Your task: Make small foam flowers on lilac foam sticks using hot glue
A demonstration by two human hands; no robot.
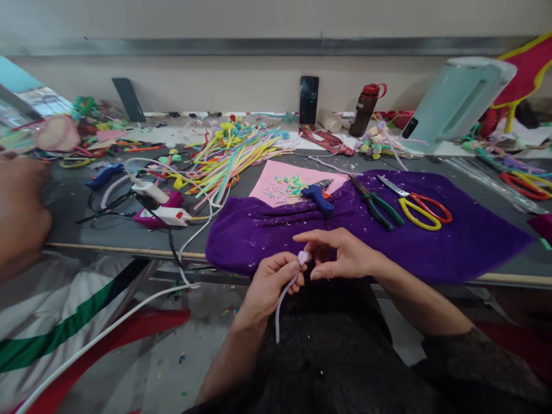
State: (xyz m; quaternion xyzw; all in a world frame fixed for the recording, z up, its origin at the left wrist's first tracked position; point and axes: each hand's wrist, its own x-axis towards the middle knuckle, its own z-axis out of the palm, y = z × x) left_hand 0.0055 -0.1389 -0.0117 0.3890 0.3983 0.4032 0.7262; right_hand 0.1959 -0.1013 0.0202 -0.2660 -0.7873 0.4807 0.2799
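My left hand (271, 280) grips a pale lilac pipe cleaner (282, 299) whose top is curled into a small bud, its tail hanging down over my lap. My right hand (340, 253) pinches that curled tip, index finger stretched out to the left. Both hands hover at the near edge of a purple cloth (452, 236) spread on the grey table (107, 230). On the cloth lie a blue glue gun (318, 195), green-handled pliers (377, 204) and yellow-and-red scissors (420, 207).
A pink sheet (269, 181) with cut scraps and a heap of coloured pipe cleaners (233, 152) lie behind. A phone (309, 99), brown bottle (365, 109) and pale green appliance (457, 100) stand at the back. Another person's hand (21, 213) and striped sleeve are at left.
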